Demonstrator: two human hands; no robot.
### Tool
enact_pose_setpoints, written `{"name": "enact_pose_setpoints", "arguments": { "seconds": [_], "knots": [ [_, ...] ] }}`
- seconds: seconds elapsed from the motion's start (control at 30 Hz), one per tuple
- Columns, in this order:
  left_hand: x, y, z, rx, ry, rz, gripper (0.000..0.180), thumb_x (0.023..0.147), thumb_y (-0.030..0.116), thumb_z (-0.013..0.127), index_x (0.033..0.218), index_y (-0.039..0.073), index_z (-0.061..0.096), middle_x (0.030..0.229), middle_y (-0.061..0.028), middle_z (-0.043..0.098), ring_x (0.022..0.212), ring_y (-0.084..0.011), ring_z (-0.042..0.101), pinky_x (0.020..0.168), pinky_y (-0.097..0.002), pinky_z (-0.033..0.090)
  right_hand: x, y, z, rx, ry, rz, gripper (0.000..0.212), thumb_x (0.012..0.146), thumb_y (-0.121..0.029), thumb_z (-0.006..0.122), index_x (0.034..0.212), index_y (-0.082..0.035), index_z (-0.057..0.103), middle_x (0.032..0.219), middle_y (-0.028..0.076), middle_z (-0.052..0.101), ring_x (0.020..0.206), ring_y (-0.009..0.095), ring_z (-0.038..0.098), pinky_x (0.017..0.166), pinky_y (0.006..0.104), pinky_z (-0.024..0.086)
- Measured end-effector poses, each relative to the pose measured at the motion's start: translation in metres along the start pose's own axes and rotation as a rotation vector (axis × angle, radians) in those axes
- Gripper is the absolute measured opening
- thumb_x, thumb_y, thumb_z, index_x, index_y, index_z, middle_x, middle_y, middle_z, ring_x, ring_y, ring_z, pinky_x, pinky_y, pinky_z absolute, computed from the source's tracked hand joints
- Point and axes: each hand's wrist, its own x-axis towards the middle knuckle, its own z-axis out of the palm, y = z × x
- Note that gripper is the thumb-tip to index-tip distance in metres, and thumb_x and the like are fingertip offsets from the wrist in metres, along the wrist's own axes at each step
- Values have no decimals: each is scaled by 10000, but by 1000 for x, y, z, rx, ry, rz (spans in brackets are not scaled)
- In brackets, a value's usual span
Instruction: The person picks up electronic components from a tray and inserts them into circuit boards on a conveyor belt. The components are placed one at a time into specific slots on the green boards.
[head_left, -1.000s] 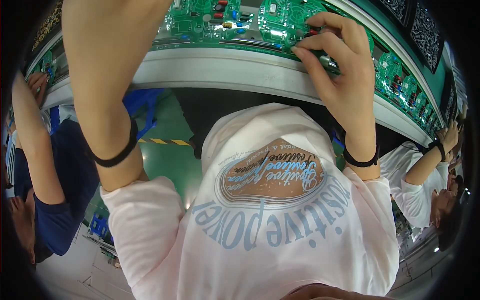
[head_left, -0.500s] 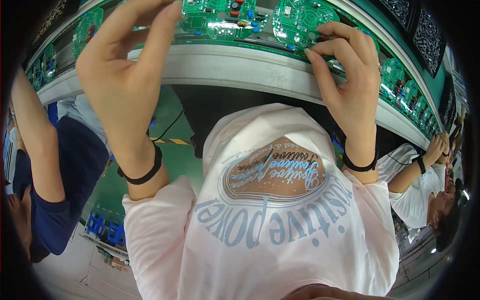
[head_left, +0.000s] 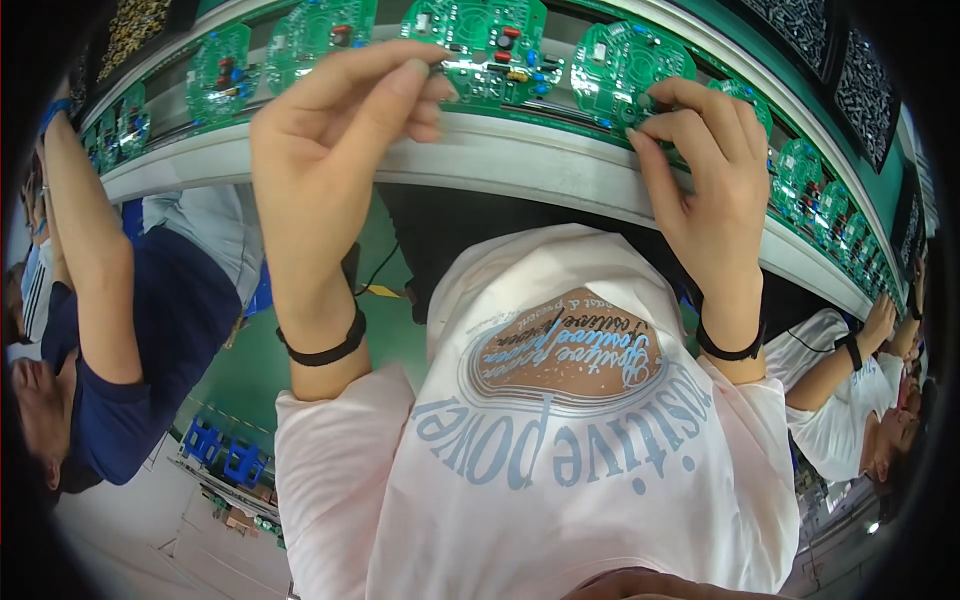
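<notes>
A row of green circuit boards lies along the rail in front of me. My left hand (head_left: 345, 140) is at the left edge of the middle circuit board (head_left: 480, 75), thumb and index finger pinched together; whatever is between the tips is too small to name. That board carries red, blue and black components. Over the lower right edge of the neighbouring circuit board (head_left: 625, 70), my right hand (head_left: 715, 165) has its thumb and index fingertips close together. Anything in that pinch is hidden. The board there has fewer coloured parts on it.
A pale metal rail (head_left: 520, 150) runs along the near side of the boards. Black trays of small parts (head_left: 860, 95) stand at the far right, and another parts tray (head_left: 135, 35) at the far left. People work on both sides, one in a navy shirt (head_left: 165, 330).
My left hand has come down and right to the middle board, its whole hand now showing. My right hand stays at the same board. The view has shifted slightly.
</notes>
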Motion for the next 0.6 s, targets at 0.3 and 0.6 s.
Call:
{"name": "enact_pose_setpoints", "arguments": {
  "seconds": [0.3, 0.6],
  "knots": [
    [-2, 3, -3, -107, 2, -78, 188, 964, 13, 688, 1133, -63, 718, 969, -124, 755, 812, -139, 697, 759, -259, 563, 4, -4, -8, -83, -39, -63, 160, 773, -49, 797, 884, -47, 681, 1085, 60, 692, 966, 285, 621, 833, 392, 461],
    [-1, -6, -1, 564, 151, 292, 94, 858, 11, 766, 950, 25, 763, 963, -85, 766, 865, -187, 703, 740, -300, 540, 6, 4, -19, 23, -5, -71, 234, 761, -91, 821, 960, -68, 700, 1068, 56, 695, 975, 270, 625, 821, 382, 472]
  ]
}}
